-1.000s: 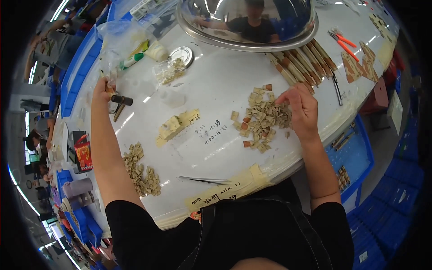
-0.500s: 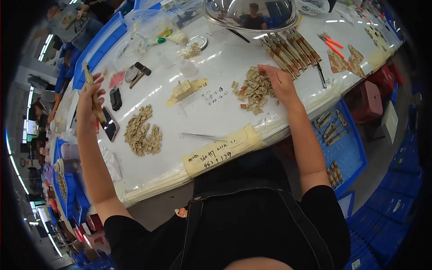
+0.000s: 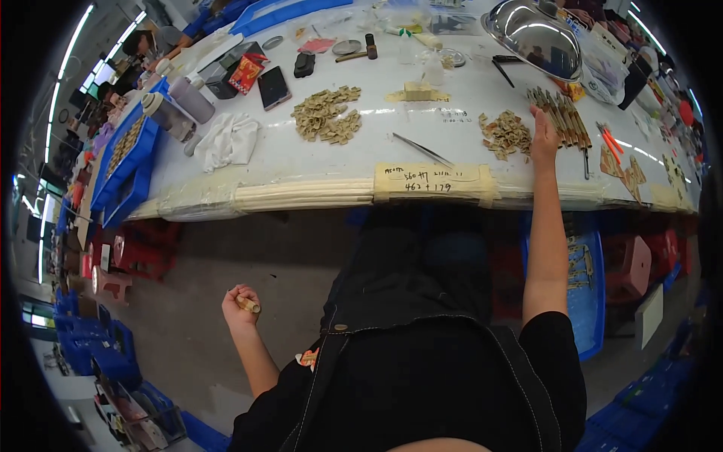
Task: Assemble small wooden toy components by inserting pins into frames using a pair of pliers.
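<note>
My left hand [image 3: 239, 307] is closed in a fist beyond the table's front edge, above the floor. From the fist shows the end of a tan-and-brown rod [image 3: 248, 304]; my fingers hide the rest. My right hand [image 3: 544, 137] rests at the table with its fingers stretched out. It lies between a heap of small tan chips [image 3: 504, 135] on its left and a row of tan-and-brown rods [image 3: 565, 120] on its right. Whether it touches the rods I cannot tell. Another heap of tan chips [image 3: 325, 114] lies further left.
Metal tweezers [image 3: 422, 149] lie near the front edge. Orange-handled pliers [image 3: 610, 143] and a shiny metal dome [image 3: 535, 38] are to the right. A phone [image 3: 274, 88], a white cloth [image 3: 227, 142] and bottles [image 3: 169, 114] stand or lie left. A blue tray [image 3: 584, 301] sits below the table.
My left hand has swung back from over the table to beyond its front edge, still gripping the rod. The view has turned left. My right hand has shifted from the chips toward the row of rods.
</note>
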`<action>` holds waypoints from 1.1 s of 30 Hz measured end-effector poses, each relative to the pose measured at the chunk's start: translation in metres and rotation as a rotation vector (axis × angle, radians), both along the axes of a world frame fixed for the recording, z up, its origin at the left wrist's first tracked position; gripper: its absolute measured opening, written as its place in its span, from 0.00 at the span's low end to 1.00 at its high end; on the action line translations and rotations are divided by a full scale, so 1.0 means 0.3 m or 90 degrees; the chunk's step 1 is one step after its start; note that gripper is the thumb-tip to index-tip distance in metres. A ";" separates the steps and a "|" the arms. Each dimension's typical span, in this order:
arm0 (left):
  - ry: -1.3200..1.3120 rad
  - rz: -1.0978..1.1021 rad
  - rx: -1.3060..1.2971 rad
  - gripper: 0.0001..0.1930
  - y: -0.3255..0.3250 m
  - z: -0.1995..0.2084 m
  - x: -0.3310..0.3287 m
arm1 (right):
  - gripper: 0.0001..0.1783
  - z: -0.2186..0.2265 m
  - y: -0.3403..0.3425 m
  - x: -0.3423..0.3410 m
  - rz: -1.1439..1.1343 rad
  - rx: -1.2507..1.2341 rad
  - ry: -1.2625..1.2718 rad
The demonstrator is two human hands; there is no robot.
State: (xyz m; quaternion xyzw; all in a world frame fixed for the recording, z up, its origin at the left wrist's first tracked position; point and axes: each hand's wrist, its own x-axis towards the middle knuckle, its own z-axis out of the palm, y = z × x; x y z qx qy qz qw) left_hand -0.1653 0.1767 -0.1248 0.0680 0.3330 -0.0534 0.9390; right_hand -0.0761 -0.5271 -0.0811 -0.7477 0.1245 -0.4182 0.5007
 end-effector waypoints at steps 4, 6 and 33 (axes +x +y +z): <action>-0.073 -0.059 -0.058 0.05 -0.086 0.068 0.021 | 0.22 0.004 0.031 -0.119 -0.109 0.065 -0.011; -0.122 -0.100 -0.073 0.06 -0.124 0.100 0.065 | 0.20 0.012 0.110 -0.179 -0.110 0.070 -0.031; -0.384 -0.550 0.464 0.15 -0.717 0.273 0.778 | 0.17 0.118 0.979 0.504 0.347 -0.382 0.412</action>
